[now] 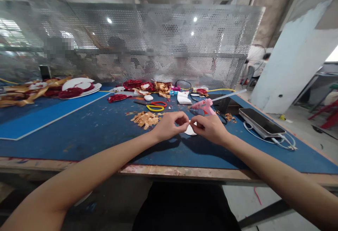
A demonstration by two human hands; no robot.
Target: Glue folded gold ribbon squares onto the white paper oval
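Note:
My left hand (171, 126) and my right hand (211, 129) meet fingertip to fingertip above the blue table (100, 132). Both are closed in a pinch, and whatever lies between the fingertips is too small to make out. Under and just behind the fingers shows a white rounded piece (190, 131), partly covered by my right hand. Left of my left hand is a loose heap of gold ribbon pieces (145, 119). A pink glue gun (207, 105) with a long pale glue stick sits just beyond my right hand.
Scissors with red and yellow handles (155, 107) lie behind the gold heap. Red and gold material (148, 86) lines the table's back by a perforated metal screen (148, 41). White plates (79, 85) stand far left. A phone (264, 121) with a coiled cable lies right.

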